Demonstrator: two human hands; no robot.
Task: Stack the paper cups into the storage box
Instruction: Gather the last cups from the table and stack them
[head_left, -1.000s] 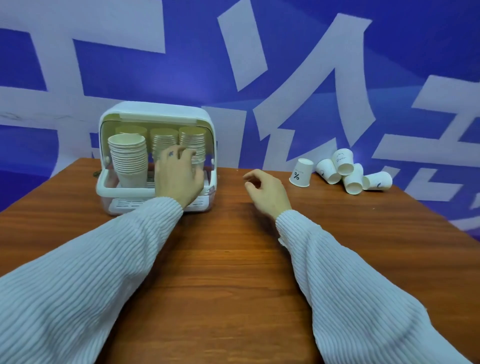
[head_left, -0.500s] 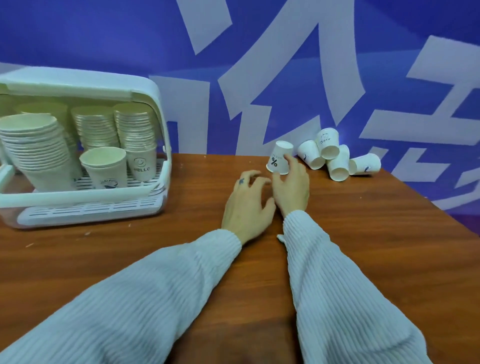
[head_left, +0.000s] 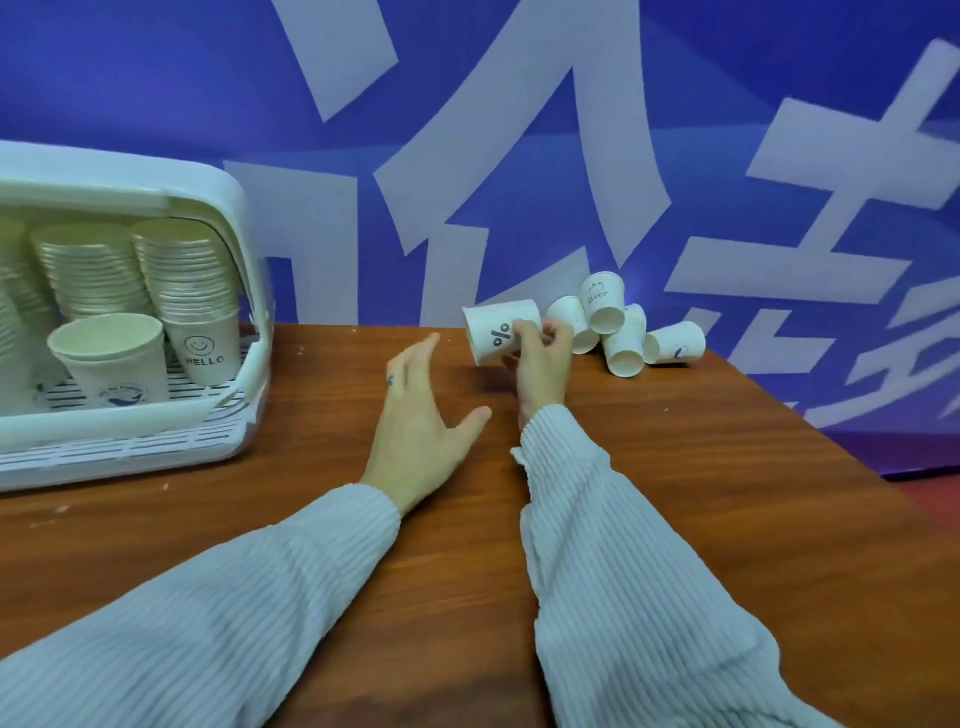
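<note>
the right hand (head_left: 540, 364) pinches a white paper cup (head_left: 493, 330) marked "%", tipped on its side just above the table's far edge. the left hand (head_left: 421, 431) is spread, fingers straight, holding nothing, near the cup. four loose cups (head_left: 621, 332) lie heaped just beside the right hand. the white storage box (head_left: 228, 208) stands open at left, holding tall cup stacks (head_left: 187, 275) and a short stack (head_left: 111, 356). surface: brown wooden table (head_left: 727, 493); behind it, a blue wall (head_left: 156, 78) with white characters.

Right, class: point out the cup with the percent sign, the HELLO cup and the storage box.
percent-sign cup (head_left: 497, 331), head view, on its printed side wall.
HELLO cup (head_left: 203, 349), head view, on its smiley print.
storage box (head_left: 236, 197), head view, on its top right corner.
</note>
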